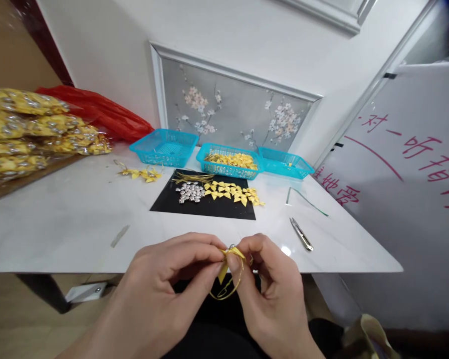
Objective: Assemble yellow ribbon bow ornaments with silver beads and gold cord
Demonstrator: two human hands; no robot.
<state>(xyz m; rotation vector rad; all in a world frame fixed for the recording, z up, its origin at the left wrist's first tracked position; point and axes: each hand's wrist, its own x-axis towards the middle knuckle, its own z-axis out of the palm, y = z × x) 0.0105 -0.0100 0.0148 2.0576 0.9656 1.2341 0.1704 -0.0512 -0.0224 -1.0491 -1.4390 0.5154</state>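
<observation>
Both hands meet at the table's front edge, around a yellow ribbon flower (223, 273) with a silver bead (232, 246) at its top. My left hand (172, 279) pinches its left side between thumb and fingers. From the right, the thumb and forefinger of my right hand (271, 284) press on the same piece. A thin yellow cord (224, 298) loops down below the fingers. Part of the flower is hidden by the fingertips. Beyond the hands, a black mat (209, 208) carries silver beads (190, 192), yellow folded petals (228, 191) and gold cords (192, 177).
Blue baskets stand along the wall: a left one (164, 158), a middle one (228, 172) holding yellow pieces and a right one (284, 169). Thread snips (301, 234) lie at right, near a green strip (309, 202). Bagged yellow flowers (30, 129) are piled at left.
</observation>
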